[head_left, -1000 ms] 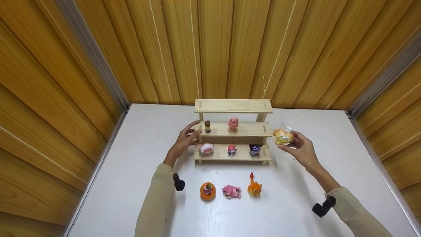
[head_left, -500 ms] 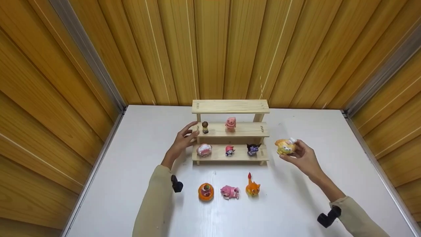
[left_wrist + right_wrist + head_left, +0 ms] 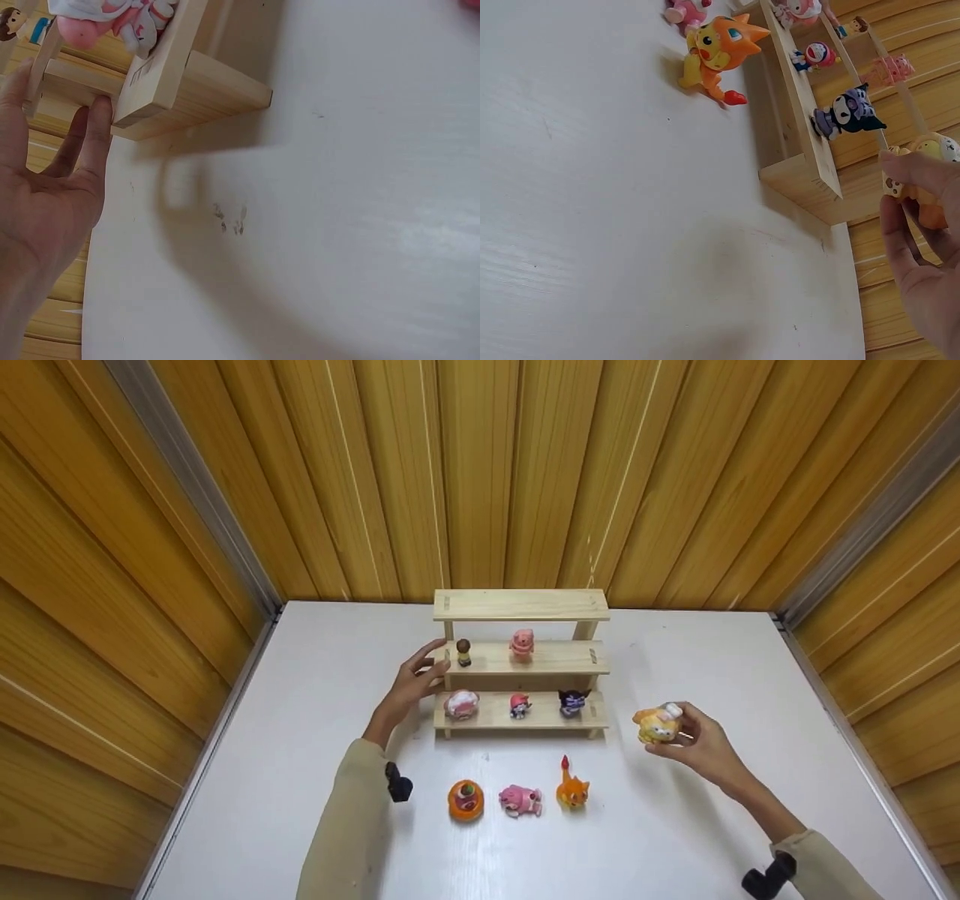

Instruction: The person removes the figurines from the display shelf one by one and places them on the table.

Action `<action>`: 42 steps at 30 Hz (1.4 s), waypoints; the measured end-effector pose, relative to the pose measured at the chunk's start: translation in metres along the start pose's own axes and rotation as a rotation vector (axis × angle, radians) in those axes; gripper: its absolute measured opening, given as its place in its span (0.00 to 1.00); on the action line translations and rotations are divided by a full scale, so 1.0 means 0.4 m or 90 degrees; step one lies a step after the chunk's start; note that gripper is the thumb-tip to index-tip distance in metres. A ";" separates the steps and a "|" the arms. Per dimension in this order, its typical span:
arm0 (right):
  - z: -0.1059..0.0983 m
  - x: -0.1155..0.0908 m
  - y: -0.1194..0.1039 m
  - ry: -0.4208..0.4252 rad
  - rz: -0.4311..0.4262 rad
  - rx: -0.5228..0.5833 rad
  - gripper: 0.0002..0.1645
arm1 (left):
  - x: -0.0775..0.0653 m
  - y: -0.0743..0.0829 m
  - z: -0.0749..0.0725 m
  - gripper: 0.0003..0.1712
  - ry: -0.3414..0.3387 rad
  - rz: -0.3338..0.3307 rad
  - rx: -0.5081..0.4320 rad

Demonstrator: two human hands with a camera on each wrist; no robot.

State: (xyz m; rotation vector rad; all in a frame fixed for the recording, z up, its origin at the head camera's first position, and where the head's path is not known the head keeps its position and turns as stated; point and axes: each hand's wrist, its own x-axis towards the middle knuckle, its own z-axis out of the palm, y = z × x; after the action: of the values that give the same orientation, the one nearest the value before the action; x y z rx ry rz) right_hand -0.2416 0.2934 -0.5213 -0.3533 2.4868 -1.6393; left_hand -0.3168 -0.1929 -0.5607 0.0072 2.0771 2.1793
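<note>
A three-step wooden display shelf (image 3: 522,658) stands on the white table. My left hand (image 3: 409,687) grips its left end at the middle step; in the left wrist view, thumb and fingers lie either side of the wood. To the right of the shelf, my right hand (image 3: 705,742) holds a yellow-orange figurine (image 3: 657,724) with a white part on top, raised off the table. The middle step bears a small brown-haired figurine (image 3: 463,652) and a pink figurine (image 3: 522,645). On the bottom step are a pink-and-white figurine (image 3: 461,704), a red-capped figurine (image 3: 519,705) and a black-and-purple figurine (image 3: 571,703).
In front of the shelf, an orange round figurine (image 3: 466,800), a pink figurine lying down (image 3: 520,800) and an orange figurine with a red-tipped tail (image 3: 572,792) form a row. Wood-look panel walls (image 3: 480,472) enclose the table (image 3: 315,660) behind and at both sides.
My right hand has drawn the yellow-orange figurine back toward me and down, away from the shelf's middle step level. The left hand keeps its place on the shelf; the head view has shifted slightly.
</note>
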 end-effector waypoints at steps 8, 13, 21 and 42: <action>0.007 -0.014 0.026 -0.039 0.006 0.002 0.37 | 0.002 -0.008 0.001 0.31 -0.004 0.002 0.000; 0.027 -0.009 0.039 -0.074 -0.012 -0.005 0.37 | 0.006 -0.002 -0.002 0.31 0.004 0.005 -0.010; 0.054 -0.020 0.047 -0.087 -0.013 -0.031 0.37 | 0.004 0.000 0.002 0.31 0.011 -0.005 -0.006; 0.143 -0.045 0.136 -0.105 -0.066 -0.152 0.33 | 0.006 0.001 -0.002 0.31 -0.001 0.002 -0.003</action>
State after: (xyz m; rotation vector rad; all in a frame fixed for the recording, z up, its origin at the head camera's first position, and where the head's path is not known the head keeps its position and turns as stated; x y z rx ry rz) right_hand -0.2165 0.2683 -0.5939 -0.6284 2.5786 -1.2874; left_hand -0.3192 -0.1934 -0.5603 0.0119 2.0727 2.1862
